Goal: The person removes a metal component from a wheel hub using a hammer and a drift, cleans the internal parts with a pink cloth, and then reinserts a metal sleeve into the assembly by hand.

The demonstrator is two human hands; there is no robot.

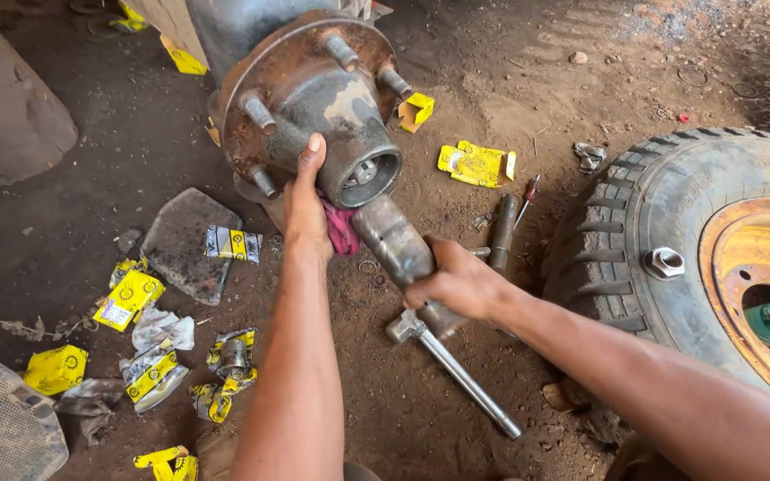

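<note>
A rusty wheel hub (314, 98) with several threaded studs sticks out at the top centre, its open bore facing me. My left hand (305, 200) lies flat against the hub's underside with a pink rag (342, 230) pressed under the palm. My right hand (461, 285) grips a large grey socket wrench (394, 242) whose socket end points into the hub bore. The wrench's long steel handle (470, 383) hangs down toward the ground.
A big tyre on an orange rim (697, 240) lies at the right, a large nut (664, 263) resting on its tread. Torn yellow cartons (477, 163) and wrappers (131, 298) litter the dirt. A flat stone (187, 240) lies left; a screwdriver (528, 194) and metal bar (503, 233) lie nearby.
</note>
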